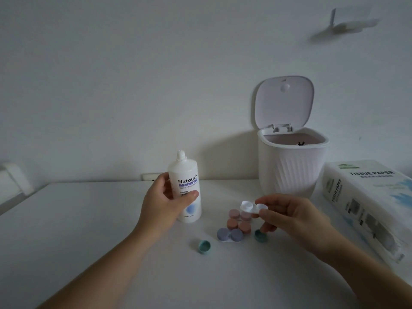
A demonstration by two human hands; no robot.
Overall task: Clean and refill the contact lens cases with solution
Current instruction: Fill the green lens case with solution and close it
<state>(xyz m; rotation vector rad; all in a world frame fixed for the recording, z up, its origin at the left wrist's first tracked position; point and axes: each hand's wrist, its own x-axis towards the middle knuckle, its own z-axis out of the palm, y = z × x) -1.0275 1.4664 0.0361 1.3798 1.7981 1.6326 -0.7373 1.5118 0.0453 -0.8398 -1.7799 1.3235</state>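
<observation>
Right hand [292, 216] pinches open case [253, 206]; left [166, 202] grips bottle [186, 186].

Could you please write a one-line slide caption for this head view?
Left hand grips the solution bottle while right hand holds an uncapped white lens case above the table.

Bottle [185, 186] glossy white plastic; bin [291, 166] ribbed matt plastic.

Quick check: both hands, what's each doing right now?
Left hand: grips the white plastic solution bottle.
Right hand: pinches the uncapped white contact lens case.
</observation>
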